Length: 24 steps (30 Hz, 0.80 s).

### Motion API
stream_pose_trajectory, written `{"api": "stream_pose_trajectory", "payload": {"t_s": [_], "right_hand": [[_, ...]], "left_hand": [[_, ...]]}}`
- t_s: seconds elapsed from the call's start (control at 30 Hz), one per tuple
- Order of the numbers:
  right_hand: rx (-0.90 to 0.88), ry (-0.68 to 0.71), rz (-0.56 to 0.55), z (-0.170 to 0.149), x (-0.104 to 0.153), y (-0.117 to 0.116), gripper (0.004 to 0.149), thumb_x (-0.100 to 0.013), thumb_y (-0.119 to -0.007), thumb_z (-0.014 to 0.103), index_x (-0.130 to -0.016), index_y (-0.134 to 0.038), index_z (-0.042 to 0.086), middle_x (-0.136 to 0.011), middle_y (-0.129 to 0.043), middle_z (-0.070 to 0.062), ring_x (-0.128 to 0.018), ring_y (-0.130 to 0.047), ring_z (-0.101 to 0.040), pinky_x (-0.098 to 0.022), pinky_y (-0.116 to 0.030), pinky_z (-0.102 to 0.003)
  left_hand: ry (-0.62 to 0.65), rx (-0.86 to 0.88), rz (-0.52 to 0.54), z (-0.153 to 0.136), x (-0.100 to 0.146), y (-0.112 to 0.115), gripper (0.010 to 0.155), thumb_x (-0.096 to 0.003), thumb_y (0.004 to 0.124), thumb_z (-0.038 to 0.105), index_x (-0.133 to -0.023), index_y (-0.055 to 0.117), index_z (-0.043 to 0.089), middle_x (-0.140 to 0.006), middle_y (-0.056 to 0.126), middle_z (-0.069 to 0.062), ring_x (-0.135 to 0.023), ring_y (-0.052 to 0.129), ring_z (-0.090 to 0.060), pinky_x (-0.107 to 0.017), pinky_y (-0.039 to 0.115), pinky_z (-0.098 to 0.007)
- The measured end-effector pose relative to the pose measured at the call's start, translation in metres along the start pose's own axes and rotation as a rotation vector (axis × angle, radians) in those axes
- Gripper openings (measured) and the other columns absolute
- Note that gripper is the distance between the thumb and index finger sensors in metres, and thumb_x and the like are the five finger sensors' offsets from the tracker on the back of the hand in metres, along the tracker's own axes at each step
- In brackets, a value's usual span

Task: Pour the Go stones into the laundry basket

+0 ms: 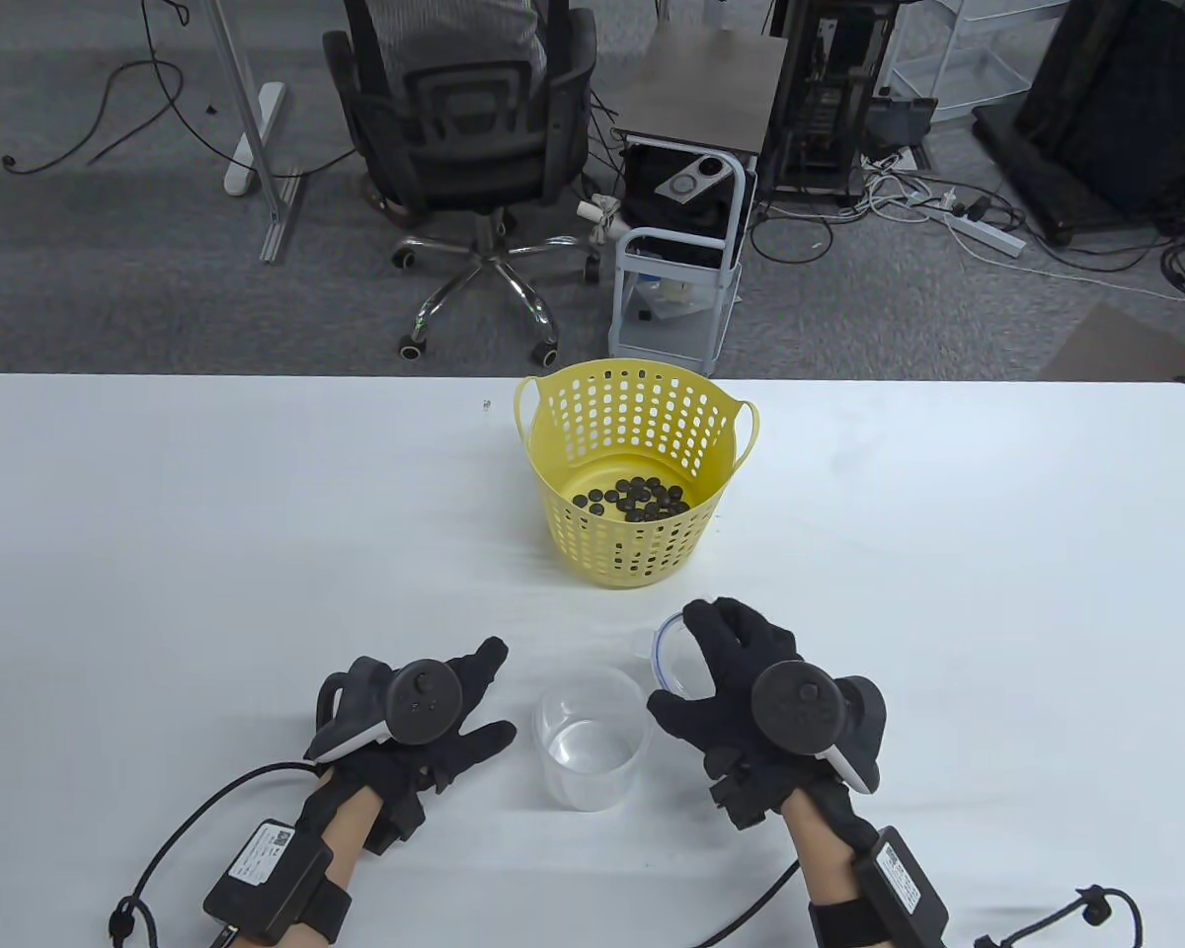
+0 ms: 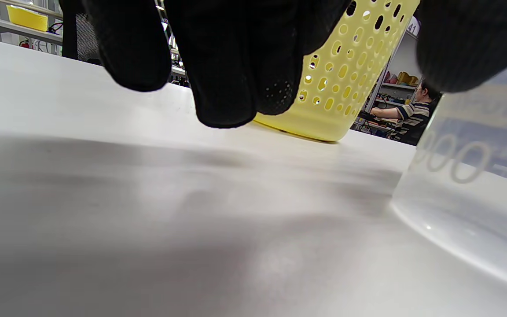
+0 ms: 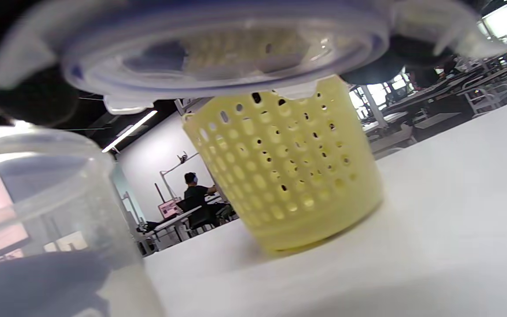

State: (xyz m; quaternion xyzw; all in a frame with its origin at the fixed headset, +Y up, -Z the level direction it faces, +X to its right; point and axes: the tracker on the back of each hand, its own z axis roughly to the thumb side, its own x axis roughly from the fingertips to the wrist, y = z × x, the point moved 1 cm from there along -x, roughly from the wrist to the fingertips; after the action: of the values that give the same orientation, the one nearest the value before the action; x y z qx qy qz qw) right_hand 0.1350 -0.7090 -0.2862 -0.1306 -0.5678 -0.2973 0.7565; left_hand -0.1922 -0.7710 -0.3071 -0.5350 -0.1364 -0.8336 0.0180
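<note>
Right hand holds lid; left hand spread beside empty container; basket beyond.

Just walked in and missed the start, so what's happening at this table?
The black stones already lie in the yellow basket. The clear tub stands upright and empty between the hands. The right hand holds its lid beside the tub; the left hand holds nothing, fingers spread.
</note>
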Motion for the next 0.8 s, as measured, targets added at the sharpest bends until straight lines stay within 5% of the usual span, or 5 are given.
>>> {"api": "stream_pose_trajectory", "payload": {"t_s": [0.57,0.8], "right_hand": [[0.111,0.279,0.12,0.081,0.008,-0.027,0.089,-0.029,-0.096,0.073,-0.097,-0.074,0.021,-0.105,-0.068,-0.015,-0.081,-0.076,-0.062,-0.056,-0.07,-0.067],[0.14,0.293,0.166,0.083,0.011,-0.036,0.086,-0.031,-0.095,0.072,-0.097,-0.074,0.021,-0.106,-0.068,-0.015,-0.085,-0.072,-0.061,-0.059,-0.065,-0.069]], "left_hand": [[-0.017,-0.021,0.015,0.002,0.0,-0.003,0.087,-0.0385,0.079,0.072,-0.109,0.046,0.034,-0.111,0.077,0.008,-0.093,0.092,-0.022,-0.069,0.072,-0.055],[-0.054,-0.006,0.211,-0.001,0.007,-0.016,0.078,-0.0384,0.081,0.07,-0.105,0.058,0.036,-0.103,0.086,0.01,-0.086,0.099,-0.02,-0.066,0.076,-0.053]]}}
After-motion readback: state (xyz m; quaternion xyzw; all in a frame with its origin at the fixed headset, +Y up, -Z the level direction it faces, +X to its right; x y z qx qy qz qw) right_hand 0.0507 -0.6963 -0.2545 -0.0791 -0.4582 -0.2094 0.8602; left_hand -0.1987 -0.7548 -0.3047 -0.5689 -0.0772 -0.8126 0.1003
